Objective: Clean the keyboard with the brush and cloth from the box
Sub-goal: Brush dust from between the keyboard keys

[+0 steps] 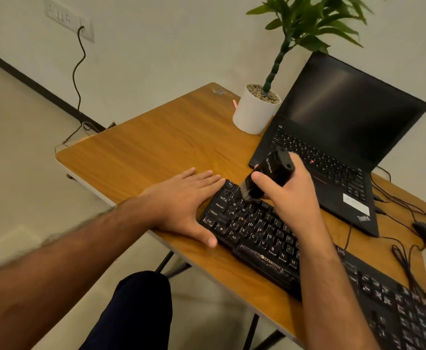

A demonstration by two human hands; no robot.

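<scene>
My left hand lies flat, fingers straight and together, thumb spread apart. My right hand is curled in a grip, thumb wrapped across the front.

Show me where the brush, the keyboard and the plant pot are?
brush [274, 173], head view, on its black handle.
keyboard [255, 231], head view, on its letter keys.
plant pot [253, 114], head view, on its white wall.

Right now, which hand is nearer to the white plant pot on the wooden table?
Right. The right hand, gripping the black brush, is just in front of the white plant pot; the left hand lies flat by the keyboard's end.
</scene>
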